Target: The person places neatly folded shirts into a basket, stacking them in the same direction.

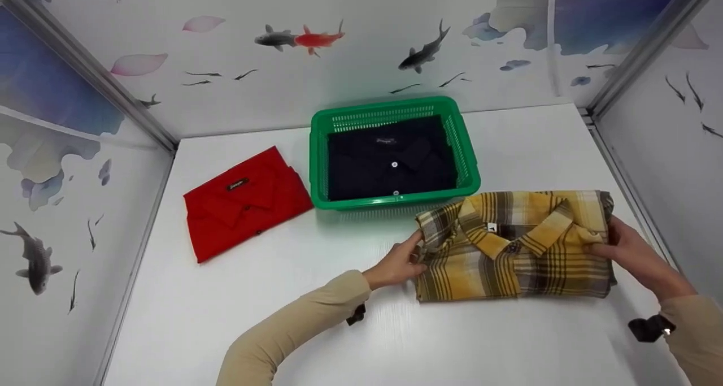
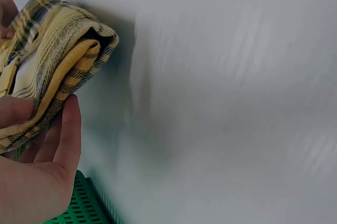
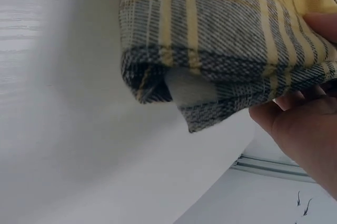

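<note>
Over the right side of the smooth white table [image 1: 339, 341], near the rigid green basket [image 1: 350, 204] with slotted sides, is a folded yellow plaid shirt [image 1: 514, 261], its woven cloth thick and soft-looking. Its loose layers could sag or unfold if a grip misses the lower folds. A flat dark shirt [image 1: 361, 168] fills the basket; a red shirt [image 1: 243, 222], angular, lies left. The left hand [image 1: 395, 264] and right hand [image 1: 638, 256] pinch the plaid ends, thumbs uppermost.
</note>
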A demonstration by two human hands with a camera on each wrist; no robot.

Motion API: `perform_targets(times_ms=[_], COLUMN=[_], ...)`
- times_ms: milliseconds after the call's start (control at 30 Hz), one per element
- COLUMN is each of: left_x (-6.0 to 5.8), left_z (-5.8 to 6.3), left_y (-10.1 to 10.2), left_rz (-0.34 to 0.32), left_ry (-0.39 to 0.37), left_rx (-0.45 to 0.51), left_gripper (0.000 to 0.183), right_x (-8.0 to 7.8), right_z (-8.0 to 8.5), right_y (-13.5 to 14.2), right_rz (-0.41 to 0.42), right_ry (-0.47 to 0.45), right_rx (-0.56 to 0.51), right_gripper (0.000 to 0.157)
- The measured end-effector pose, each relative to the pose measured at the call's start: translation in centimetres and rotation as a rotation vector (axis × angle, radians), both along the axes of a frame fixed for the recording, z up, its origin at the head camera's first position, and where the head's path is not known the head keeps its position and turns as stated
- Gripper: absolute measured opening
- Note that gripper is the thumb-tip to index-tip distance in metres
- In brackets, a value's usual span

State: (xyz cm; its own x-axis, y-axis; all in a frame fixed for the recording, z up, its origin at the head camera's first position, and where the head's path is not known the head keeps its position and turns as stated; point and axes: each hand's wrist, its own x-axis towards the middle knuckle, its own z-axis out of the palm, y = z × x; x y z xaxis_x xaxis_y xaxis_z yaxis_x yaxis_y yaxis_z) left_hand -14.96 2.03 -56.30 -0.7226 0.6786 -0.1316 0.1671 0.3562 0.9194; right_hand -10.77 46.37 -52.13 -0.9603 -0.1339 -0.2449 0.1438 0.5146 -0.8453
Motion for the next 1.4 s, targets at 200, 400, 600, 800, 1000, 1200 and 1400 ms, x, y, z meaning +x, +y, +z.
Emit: perform_targets(times_ms=[200, 400, 600, 800, 1000, 1200, 1400], left_x=[-0.2, -0.7, -1.4, -2.5, -3.5, -4.9, -7.3], left_z=[0.3, 0.9, 1.6, 2.9, 4.1, 6.6, 7.2], left_y=[-2.0, -3.8, -5.5, -7.0, -8.1, -9.1, -10.0], left_rz=[0.013, 0.064, 0.119, 0.191, 0.26, 0.3, 0.379], left_ry=[0.042, 0.046, 0.052, 0.035, 0.021, 0.105, 0.094], left_rx=[0.068, 0.082, 0.078, 0.09, 0.077, 0.189, 0.243], left_gripper=[0.06, 0.06, 0.062, 0.07, 0.067, 0.034, 0.04], right_x=[-0.1, -0.5, -1.3, -2.5, -3.7, -6.1, -9.0], right_z=[0.3, 0.6, 0.8, 1.1, 1.7, 3.0, 5.3], right_y=[-1.5, -3.3, -5.0, -6.6, -8.0, -9.4, -10.4], right_rz=[0.011, 0.017, 0.011, 0.004, -0.026, -0.018, 0.003], right_ry=[0.048, 0.085, 0.114, 0.144, 0.176, 0.219, 0.223], right_rx=[-0.024, -0.061, -0.081, -0.068, -0.098, -0.118, -0.136], right_gripper=[0.059, 0.059, 0.057, 0.055, 0.05, 0.054, 0.055])
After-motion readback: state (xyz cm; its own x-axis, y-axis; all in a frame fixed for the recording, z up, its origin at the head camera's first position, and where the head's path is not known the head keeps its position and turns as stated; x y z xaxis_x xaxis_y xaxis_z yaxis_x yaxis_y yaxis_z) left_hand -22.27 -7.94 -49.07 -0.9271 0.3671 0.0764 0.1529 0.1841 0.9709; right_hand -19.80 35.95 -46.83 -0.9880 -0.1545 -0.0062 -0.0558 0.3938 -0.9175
